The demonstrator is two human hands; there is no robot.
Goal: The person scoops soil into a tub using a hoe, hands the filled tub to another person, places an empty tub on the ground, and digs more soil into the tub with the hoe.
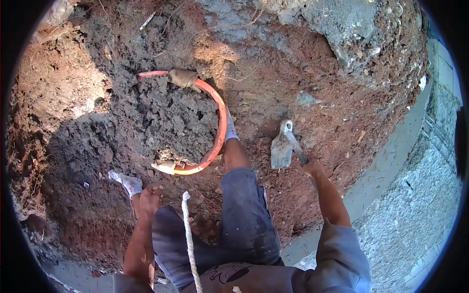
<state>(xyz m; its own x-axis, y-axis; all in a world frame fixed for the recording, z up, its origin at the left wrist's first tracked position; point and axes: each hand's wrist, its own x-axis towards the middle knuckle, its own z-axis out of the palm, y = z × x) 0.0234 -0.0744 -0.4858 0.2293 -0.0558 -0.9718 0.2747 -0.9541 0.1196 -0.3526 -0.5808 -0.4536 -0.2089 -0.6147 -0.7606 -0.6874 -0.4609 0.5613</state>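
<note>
My right hand (314, 169) is closed around the handle of a hoe (282, 152), whose soil-smeared metal blade rests on the reddish ground to the right of my leg. Loosely curled beside my left knee is my left hand (150, 199), with nothing visible in it. Ahead of me, between my feet, lies a pan with an orange rim (221, 127), heaped with dark, clumpy soil (171, 117). Two grips, a brown one (183, 78) at the far side and a pale one (164, 167) at the near side, sit on that rim. The soil hides the pan's inside.
Loose dark soil (122, 97) spreads left of and beyond the pan. A rough earth bank with grey rock (351, 29) rises at the far right. A concrete edge (381, 180) and a pale gravelly surface (410, 219) run along the right. A white cord (189, 239) hangs before me.
</note>
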